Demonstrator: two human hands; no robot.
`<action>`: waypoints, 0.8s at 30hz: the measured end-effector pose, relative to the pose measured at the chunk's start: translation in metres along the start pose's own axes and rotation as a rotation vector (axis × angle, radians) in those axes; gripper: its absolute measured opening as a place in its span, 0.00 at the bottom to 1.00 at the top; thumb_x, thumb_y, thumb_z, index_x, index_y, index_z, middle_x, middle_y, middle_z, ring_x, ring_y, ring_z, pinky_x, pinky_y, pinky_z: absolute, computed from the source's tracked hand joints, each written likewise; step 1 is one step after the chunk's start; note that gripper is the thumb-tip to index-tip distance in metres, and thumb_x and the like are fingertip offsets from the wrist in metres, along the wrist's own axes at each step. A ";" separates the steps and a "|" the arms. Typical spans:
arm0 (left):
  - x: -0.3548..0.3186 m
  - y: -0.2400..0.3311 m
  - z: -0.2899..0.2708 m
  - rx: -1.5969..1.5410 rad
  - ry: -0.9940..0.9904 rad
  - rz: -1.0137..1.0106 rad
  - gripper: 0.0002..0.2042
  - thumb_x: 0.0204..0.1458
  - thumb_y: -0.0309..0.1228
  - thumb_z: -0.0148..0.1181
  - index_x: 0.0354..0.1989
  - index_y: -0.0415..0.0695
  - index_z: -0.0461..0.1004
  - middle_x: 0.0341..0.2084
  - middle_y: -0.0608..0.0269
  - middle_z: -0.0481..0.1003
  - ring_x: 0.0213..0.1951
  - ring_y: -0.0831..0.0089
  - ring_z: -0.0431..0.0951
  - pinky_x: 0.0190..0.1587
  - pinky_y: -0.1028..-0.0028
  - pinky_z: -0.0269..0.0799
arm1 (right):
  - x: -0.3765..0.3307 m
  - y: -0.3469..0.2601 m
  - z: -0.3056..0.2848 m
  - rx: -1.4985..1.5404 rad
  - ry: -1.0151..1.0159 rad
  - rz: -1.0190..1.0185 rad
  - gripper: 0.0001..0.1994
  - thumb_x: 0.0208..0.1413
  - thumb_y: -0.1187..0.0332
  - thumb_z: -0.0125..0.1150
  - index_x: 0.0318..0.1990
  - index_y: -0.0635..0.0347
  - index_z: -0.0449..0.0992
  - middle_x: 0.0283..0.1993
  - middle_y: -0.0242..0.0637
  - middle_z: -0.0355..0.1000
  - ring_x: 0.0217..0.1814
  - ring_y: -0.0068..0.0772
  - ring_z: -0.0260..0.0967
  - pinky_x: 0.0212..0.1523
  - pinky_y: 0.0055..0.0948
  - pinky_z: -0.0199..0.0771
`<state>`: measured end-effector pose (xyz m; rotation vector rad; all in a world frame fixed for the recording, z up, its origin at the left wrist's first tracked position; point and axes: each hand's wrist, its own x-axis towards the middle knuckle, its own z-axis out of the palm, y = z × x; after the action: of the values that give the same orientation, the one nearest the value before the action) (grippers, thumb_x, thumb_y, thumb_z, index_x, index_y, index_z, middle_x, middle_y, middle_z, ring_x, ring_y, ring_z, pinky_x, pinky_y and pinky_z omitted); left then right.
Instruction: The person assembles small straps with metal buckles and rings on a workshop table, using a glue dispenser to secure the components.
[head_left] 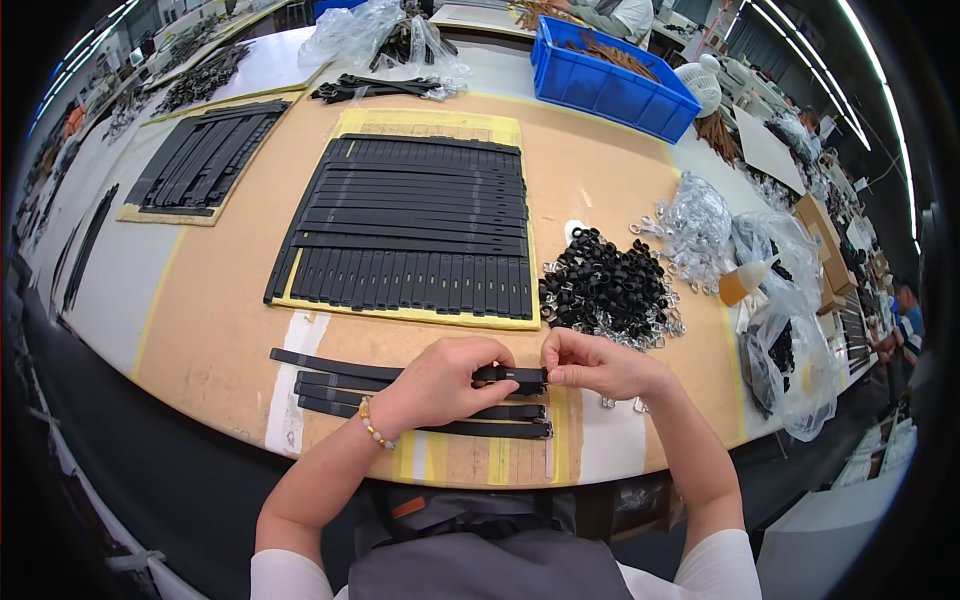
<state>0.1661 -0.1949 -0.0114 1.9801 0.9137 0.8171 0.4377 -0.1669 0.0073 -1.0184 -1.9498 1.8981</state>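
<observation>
My left hand [440, 378] is closed on a black strap [318, 361], whose long end runs out to the left under my wrist. At the strap's right end, my right hand [603, 368] pinches the tip between thumb and fingers; whatever small part sits there is mostly hidden. Just below my hands lie several more black straps [500, 430], side by side, with metal buckles at their right ends. Close beyond my right hand is a heap of small black loops [605, 280], with silvery metal buckles [655, 335] strewn along its near edge.
Beyond my hands, a yellow-edged board [430, 122] carries rows of black straps; another strap-covered board [205, 160] lies left. At the back stands a blue crate [610, 88]. Clear plastic bags [795, 370] and an amber-filled bottle [745, 282] are on the right. Another person [630, 18] sits across.
</observation>
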 end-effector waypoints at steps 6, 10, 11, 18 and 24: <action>-0.003 0.002 -0.001 0.005 -0.003 0.031 0.11 0.50 0.30 0.72 0.38 0.39 0.79 0.24 0.61 0.77 0.25 0.73 0.75 0.29 0.74 0.73 | 0.004 -0.002 0.005 0.024 -0.059 -0.012 0.09 0.69 0.64 0.58 0.43 0.56 0.66 0.38 0.24 0.65 0.43 0.17 0.61 0.48 0.22 0.65; -0.003 0.003 -0.003 0.014 0.019 0.041 0.11 0.50 0.30 0.72 0.37 0.38 0.79 0.23 0.61 0.76 0.23 0.73 0.75 0.29 0.74 0.73 | 0.002 -0.003 0.009 0.218 -0.048 -0.016 0.09 0.70 0.64 0.57 0.44 0.56 0.65 0.39 0.24 0.66 0.44 0.17 0.62 0.49 0.23 0.65; -0.003 0.003 -0.003 0.018 0.030 0.059 0.11 0.50 0.29 0.72 0.37 0.38 0.79 0.23 0.61 0.76 0.23 0.73 0.75 0.29 0.75 0.73 | 0.002 -0.001 0.011 0.218 -0.047 -0.015 0.09 0.70 0.64 0.57 0.44 0.56 0.65 0.39 0.24 0.66 0.44 0.17 0.62 0.49 0.23 0.65; -0.003 0.002 0.007 0.004 0.015 0.061 0.10 0.49 0.27 0.71 0.37 0.38 0.78 0.25 0.59 0.78 0.24 0.73 0.76 0.29 0.74 0.74 | 0.014 -0.002 0.037 0.152 0.067 -0.024 0.08 0.66 0.67 0.63 0.43 0.58 0.70 0.40 0.25 0.70 0.42 0.15 0.66 0.45 0.20 0.70; -0.004 0.000 0.005 -0.107 -0.038 -0.024 0.10 0.48 0.25 0.71 0.37 0.37 0.77 0.27 0.58 0.79 0.28 0.76 0.78 0.33 0.75 0.75 | 0.015 -0.005 0.038 0.266 0.149 0.063 0.09 0.58 0.72 0.69 0.42 0.60 0.74 0.36 0.24 0.72 0.38 0.13 0.68 0.40 0.18 0.70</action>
<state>0.1682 -0.2001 -0.0147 1.8826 0.8532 0.7961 0.4022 -0.1867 0.0022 -1.1158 -1.5520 1.9861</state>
